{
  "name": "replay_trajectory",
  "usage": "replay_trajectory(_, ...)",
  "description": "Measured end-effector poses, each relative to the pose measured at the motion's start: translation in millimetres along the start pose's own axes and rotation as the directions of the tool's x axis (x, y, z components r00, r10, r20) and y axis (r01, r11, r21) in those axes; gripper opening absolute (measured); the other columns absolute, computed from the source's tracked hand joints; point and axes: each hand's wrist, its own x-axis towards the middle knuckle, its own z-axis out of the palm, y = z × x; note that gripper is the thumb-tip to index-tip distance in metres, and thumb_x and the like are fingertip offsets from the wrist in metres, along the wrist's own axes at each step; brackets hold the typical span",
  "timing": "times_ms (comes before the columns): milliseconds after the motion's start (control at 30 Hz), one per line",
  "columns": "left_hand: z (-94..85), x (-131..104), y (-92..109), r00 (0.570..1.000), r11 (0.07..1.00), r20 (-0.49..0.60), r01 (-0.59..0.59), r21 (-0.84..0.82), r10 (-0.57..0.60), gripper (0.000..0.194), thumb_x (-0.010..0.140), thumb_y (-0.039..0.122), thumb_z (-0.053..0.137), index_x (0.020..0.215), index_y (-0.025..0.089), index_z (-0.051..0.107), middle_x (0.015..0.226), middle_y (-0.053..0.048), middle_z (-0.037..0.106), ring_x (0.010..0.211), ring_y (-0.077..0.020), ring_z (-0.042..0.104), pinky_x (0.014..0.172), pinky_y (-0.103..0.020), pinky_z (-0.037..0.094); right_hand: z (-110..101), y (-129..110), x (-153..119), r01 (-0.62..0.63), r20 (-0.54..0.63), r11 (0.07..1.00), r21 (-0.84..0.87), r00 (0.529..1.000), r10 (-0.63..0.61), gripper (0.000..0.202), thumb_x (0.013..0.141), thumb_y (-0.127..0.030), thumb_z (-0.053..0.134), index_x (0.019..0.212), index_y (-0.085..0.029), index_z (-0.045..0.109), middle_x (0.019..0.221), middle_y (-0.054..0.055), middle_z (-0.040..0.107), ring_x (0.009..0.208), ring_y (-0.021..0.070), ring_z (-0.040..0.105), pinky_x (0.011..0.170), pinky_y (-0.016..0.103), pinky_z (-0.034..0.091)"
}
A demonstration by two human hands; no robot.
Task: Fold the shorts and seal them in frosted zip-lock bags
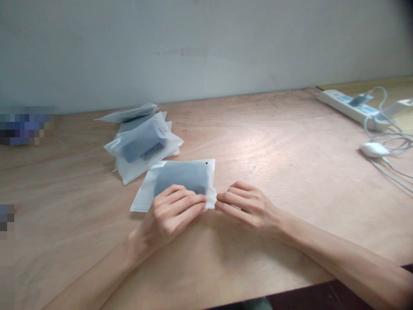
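A frosted white bag with a dark item inside lies on the wooden table, a small black dot near its top right corner. My left hand is closed on the bag's lower edge, fingers pressed together and pointing right. At the bag's lower right corner, my right hand pinches the edge with its fingertips. The thumbs of both hands are hidden beneath the fingers. Behind the bag, to the left, lies a loose pile of similar frosted bags, one with printed black text.
A white power strip with a plug stands at the back right, with a white adapter and coiled cables in front. A pale wall rises behind the table. Blurred-out items sit at the left edge.
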Motion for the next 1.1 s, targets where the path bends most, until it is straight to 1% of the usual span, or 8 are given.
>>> replay_trajectory(133,-4.5,-2.1,-10.4,0.998,0.996,-0.045,0.054,0.076,-0.051,0.013,0.093,0.007,0.071,0.102,0.017,0.071,0.105,-0.004,0.080,0.091,-0.0177,0.074,0.085,-0.034,0.055,-4.7,8.5,-2.2,-0.113,-0.037,0.992,-0.057,0.993,0.111,0.021,0.104,-0.008,0.042,0.105,-0.014,0.062,0.091,0.007,0.070,0.075,0.0160,0.059,0.070,0.032,0.042)
replay_trajectory(233,-8.1,-0.5,-16.6,0.996,0.986,-0.076,0.061,0.153,-0.050,0.014,0.090,0.007,0.074,0.100,0.016,0.071,0.102,-0.004,0.080,0.089,-0.0196,0.074,0.083,-0.035,0.055,-5.6,15.0,-3.5,-0.253,-0.070,0.963,-0.094,0.966,0.248,0.018,0.105,-0.010,0.045,0.102,-0.017,0.061,0.090,0.005,0.070,0.072,0.0145,0.056,0.069,0.030,0.041)
replay_trajectory(367,-11.1,0.6,-19.9,0.993,0.971,-0.106,0.082,0.226,-0.059,0.016,0.089,0.007,0.075,0.103,0.015,0.072,0.100,-0.005,0.080,0.086,-0.0201,0.074,0.081,-0.035,0.055,-4.1,19.7,-6.5,-0.360,-0.137,0.929,-0.083,0.928,0.347,0.015,0.103,-0.010,0.050,0.104,-0.019,0.062,0.097,0.006,0.071,0.079,0.0157,0.059,0.073,0.029,0.044)
replay_trajectory(433,-11.3,0.0,-19.5,0.991,0.972,-0.125,0.084,0.221,-0.057,0.016,0.090,0.006,0.074,0.104,0.015,0.072,0.100,-0.005,0.080,0.085,-0.0189,0.074,0.080,-0.034,0.055,-3.4,20.5,-7.3,-0.368,-0.167,0.927,-0.076,0.921,0.352,0.013,0.103,-0.012,0.052,0.104,-0.020,0.063,0.097,0.007,0.071,0.082,0.0168,0.061,0.074,0.030,0.045)
replay_trajectory(567,-9.8,-2.1,-17.7,0.994,0.983,-0.106,0.042,0.181,-0.023,0.016,0.092,0.005,0.070,0.104,0.015,0.072,0.105,-0.005,0.080,0.087,-0.0174,0.076,0.081,-0.033,0.055,-3.8,21.0,-5.7,-0.261,-0.124,0.960,-0.099,0.961,0.249,0.004,0.101,-0.020,0.059,0.100,-0.020,0.064,0.095,0.007,0.071,0.081,0.0183,0.060,0.073,0.032,0.045)
replay_trajectory(833,-13.9,-4.6,-23.5,0.996,0.973,-0.083,0.038,0.226,-0.020,0.016,0.089,0.005,0.075,0.100,0.015,0.070,0.103,-0.004,0.080,0.088,-0.0192,0.075,0.082,-0.035,0.055,-14.6,28.3,-5.0,-0.164,-0.056,0.958,-0.235,0.986,0.155,0.015,0.101,-0.016,0.060,0.087,-0.019,0.060,0.081,0.004,0.070,0.073,0.0164,0.056,0.070,0.033,0.040)
replay_trajectory(933,-18.3,-4.7,-27.3,0.994,0.958,-0.103,0.070,0.277,-0.043,0.016,0.089,0.007,0.076,0.101,0.016,0.070,0.100,-0.003,0.080,0.087,-0.0192,0.075,0.082,-0.035,0.055,-17.6,30.8,-6.2,-0.224,-0.097,0.921,-0.319,0.974,0.203,0.014,0.101,-0.019,0.061,0.087,-0.019,0.060,0.081,0.004,0.069,0.075,0.0177,0.057,0.071,0.034,0.040)
replay_trajectory(1100,-25.1,-5.5,-35.8,0.988,0.941,-0.129,0.116,0.318,-0.079,0.017,0.089,0.007,0.075,0.101,0.018,0.070,0.100,-0.003,0.080,0.087,-0.0187,0.074,0.084,-0.034,0.055,-18.8,31.0,-7.6,-0.393,-0.197,0.798,-0.457,0.919,0.340,0.016,0.102,-0.023,0.061,0.086,-0.020,0.059,0.084,0.005,0.070,0.078,0.0200,0.056,0.072,0.035,0.038)
